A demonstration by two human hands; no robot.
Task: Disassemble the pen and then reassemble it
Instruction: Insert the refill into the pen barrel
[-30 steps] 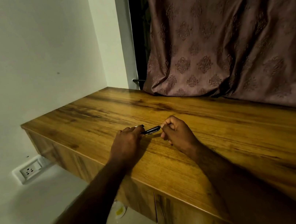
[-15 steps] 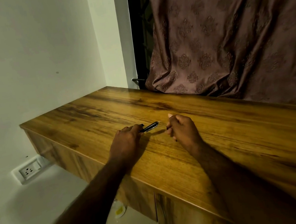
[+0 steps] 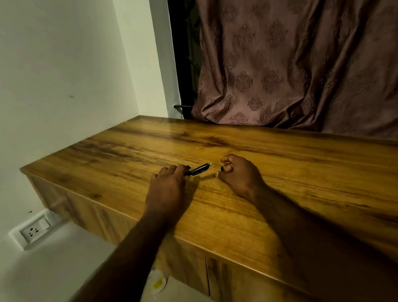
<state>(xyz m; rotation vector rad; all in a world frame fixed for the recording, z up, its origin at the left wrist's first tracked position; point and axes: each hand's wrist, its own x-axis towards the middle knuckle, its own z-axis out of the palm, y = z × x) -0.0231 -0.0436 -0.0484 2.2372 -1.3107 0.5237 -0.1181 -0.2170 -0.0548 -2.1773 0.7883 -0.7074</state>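
Observation:
A black pen (image 3: 198, 169) lies just above the wooden desk top (image 3: 263, 193), its thin bright tip pointing right. My left hand (image 3: 166, 190) grips the pen's rear end, so that part is hidden under the fingers. My right hand (image 3: 240, 174) rests on the desk a short gap to the right of the tip, fingers curled around a small black pen piece (image 3: 222, 170) that shows only as dark bits between the fingertips.
A brown patterned curtain (image 3: 306, 44) hangs behind the desk and touches its back edge. A white wall with a socket plate (image 3: 34, 230) is on the left. A small pale object (image 3: 157, 282) lies on the floor below the desk front.
My right hand has come off the pen's front end and moved right with a small black piece. The pen's thin tip now shows bare. My left hand stays on the pen.

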